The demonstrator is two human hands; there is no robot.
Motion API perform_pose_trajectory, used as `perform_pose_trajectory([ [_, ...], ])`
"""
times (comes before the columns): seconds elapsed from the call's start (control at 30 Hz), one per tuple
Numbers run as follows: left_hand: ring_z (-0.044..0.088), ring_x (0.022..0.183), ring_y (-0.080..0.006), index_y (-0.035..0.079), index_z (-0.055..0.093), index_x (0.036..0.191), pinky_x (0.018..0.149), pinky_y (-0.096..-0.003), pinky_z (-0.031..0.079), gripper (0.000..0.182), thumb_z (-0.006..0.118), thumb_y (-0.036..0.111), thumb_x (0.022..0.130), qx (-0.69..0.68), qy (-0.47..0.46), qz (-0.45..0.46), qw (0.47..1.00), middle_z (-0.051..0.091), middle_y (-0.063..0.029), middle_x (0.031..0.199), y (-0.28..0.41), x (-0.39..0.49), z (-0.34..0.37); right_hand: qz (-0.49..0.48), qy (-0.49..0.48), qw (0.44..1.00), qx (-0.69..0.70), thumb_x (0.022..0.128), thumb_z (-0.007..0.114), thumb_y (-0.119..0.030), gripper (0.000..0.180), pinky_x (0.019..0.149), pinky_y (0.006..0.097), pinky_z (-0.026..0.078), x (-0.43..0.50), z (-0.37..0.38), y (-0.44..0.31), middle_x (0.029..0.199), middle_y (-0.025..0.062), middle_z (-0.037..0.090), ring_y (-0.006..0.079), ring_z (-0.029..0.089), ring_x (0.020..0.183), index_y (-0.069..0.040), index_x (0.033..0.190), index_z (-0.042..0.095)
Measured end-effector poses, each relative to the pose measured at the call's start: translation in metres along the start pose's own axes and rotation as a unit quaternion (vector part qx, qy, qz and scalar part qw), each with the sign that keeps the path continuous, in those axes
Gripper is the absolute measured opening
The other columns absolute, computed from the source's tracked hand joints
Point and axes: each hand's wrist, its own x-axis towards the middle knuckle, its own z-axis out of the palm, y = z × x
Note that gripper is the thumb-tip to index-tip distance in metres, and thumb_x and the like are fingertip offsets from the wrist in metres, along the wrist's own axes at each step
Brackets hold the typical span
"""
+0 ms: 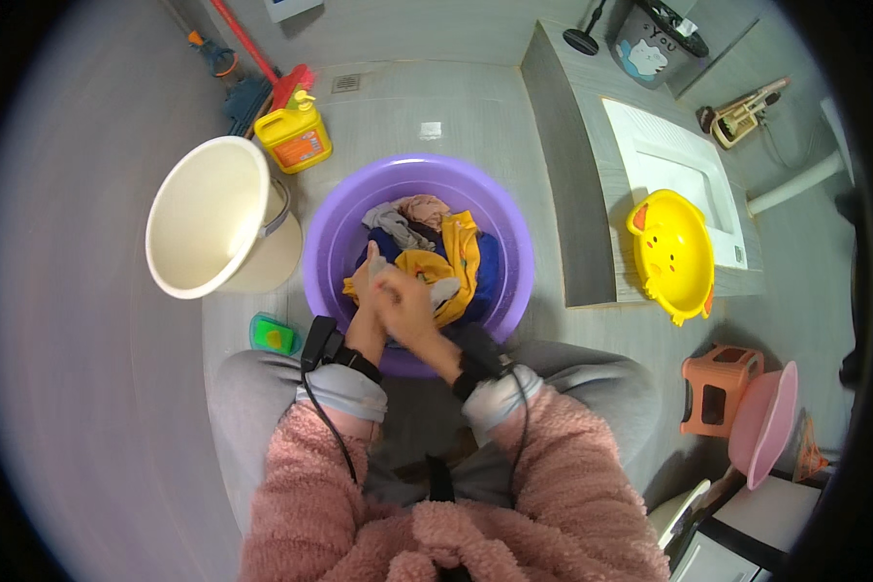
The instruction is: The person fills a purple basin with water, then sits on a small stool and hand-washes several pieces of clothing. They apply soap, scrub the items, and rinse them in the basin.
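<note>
Over the purple plastic basin (418, 169), my left hand (364, 291) and my right hand (406, 302) are pressed together. Between them is a small pale cloth (446, 291), perhaps a sock; one end sticks out to the right of my right hand. Motion blur hides some of the fingers. Beneath my hands lies a heap of clothes: a yellow garment (463, 251) with a print, a dark blue garment (488, 265), a grey cloth (395, 225) and a pinkish-beige cloth (425, 210).
Left of the basin stand a cream bucket (262, 254), a yellow detergent jug (302, 149) and a green soap box (273, 335). At right, a yellow duck-shaped basin (673, 254) rests over the squat toilet (644, 142). An orange stool (716, 393) and pink basin (764, 429) sit lower right.
</note>
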Motion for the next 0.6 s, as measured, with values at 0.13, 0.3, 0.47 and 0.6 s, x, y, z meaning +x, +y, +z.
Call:
perform_pose_trajectory([
  [0.13,0.049,0.051,-0.0111,0.003,0.055,0.071,0.047,-0.0338,0.041,0.039,0.044,0.034,0.093,0.146,-0.072,0.041,0.986,0.053,-0.0056,0.058,-0.003,-0.008,0.007,0.141,0.115,0.982,-0.051,0.088,0.046,-0.013,0.020,0.054,0.0385,0.041,-0.003,0.009,0.003,0.068,0.0195,0.053,0.0332,0.054,0.061,-0.002,0.073,0.053],
  [0.3,0.046,0.052,-0.0091,0.003,0.057,0.072,0.046,-0.0259,0.037,0.028,0.057,0.026,0.088,0.001,-0.034,0.034,0.999,0.053,-0.0004,0.063,0.004,-0.016,0.001,-0.009,0.013,0.982,-0.189,0.093,0.041,-0.022,0.034,0.047,0.0425,0.037,-0.004,0.005,0.025,0.059,0.0210,0.054,0.0379,0.054,0.054,0.000,0.073,0.056],
  [0.47,0.056,0.060,-0.0167,0.002,0.056,0.076,0.052,-0.0295,0.046,0.029,0.056,0.028,0.088,-0.100,0.020,-0.009,0.995,0.058,-0.0078,0.071,0.012,-0.006,0.005,0.169,-0.049,0.980,0.090,0.092,0.048,-0.028,0.030,0.069,0.0351,0.044,-0.004,-0.007,0.052,0.088,0.0168,0.059,0.0276,0.058,0.078,0.000,0.103,0.052],
  [0.6,0.056,0.064,-0.0167,-0.005,0.060,0.095,0.055,-0.0297,0.046,0.025,0.059,0.019,0.086,-0.230,0.050,-0.026,0.972,0.059,-0.0060,0.080,0.023,0.021,-0.015,0.099,-0.140,0.982,0.075,0.086,0.058,-0.032,0.043,0.087,0.0307,0.040,-0.006,-0.014,0.048,0.108,0.0135,0.055,0.0195,0.052,0.101,0.000,0.113,0.048],
])
